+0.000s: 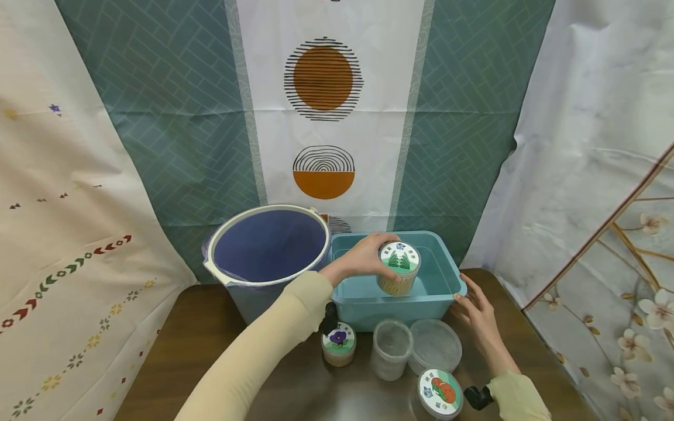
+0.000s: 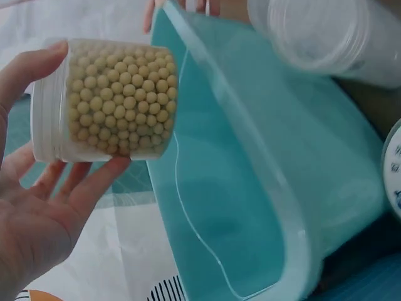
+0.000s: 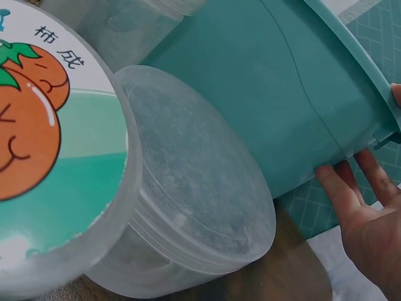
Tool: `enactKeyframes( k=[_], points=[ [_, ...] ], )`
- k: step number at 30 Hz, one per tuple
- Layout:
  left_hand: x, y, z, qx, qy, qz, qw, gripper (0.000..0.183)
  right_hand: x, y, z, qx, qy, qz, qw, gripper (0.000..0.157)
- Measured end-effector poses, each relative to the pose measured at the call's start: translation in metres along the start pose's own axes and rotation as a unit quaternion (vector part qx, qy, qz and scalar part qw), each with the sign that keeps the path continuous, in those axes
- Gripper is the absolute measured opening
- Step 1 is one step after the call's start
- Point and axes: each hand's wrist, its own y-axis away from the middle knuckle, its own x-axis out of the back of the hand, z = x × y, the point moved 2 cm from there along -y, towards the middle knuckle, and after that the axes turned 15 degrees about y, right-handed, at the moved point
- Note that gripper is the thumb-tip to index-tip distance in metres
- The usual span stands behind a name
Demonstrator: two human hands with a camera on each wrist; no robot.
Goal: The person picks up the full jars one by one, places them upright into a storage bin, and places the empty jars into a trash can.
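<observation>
My left hand grips a clear jar of pale yellow beads over the teal plastic bin. The jar's white lid carries a green leafy picture. In the left wrist view the thumb lies along the lid's edge and fingers support the jar from the other side. My right hand holds the bin's front right corner, thumb and fingers about the rim. The right wrist view shows its fingertips against the bin wall. Inside the bin, only bare floor shows around the jar.
Left of the bin stands a deep bucket with a cream rim. In front sit a jar with a purple flower lid, a clear empty-looking jar, a wide clear-lidded tub and a persimmon-lidded jar. Patterned cloth hangs behind.
</observation>
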Motion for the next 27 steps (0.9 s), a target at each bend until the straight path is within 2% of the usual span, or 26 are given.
enactKeyframes(
  k=[5, 11, 19, 27],
  points=[
    [0.004, -0.024, 0.001, -0.012, 0.000, -0.023, 0.9997, 0.083, 0.002, 0.001, 0.000, -0.003, 0.002, 0.000, 1.000, 0.063],
    [0.009, -0.043, 0.000, -0.008, -0.005, -0.056, 0.9984, 0.080, 0.003, 0.001, 0.001, -0.001, -0.002, -0.004, 1.000, 0.063],
    [0.007, -0.056, -0.012, 0.003, 0.025, -0.065, 0.9975, 0.077, 0.002, 0.002, 0.003, 0.001, 0.008, -0.008, 1.000, 0.062],
    [0.004, -0.062, -0.026, 0.004, 0.033, -0.064, 0.9974, 0.082, 0.001, 0.001, 0.001, -0.008, 0.017, -0.009, 1.000, 0.063]
  ],
)
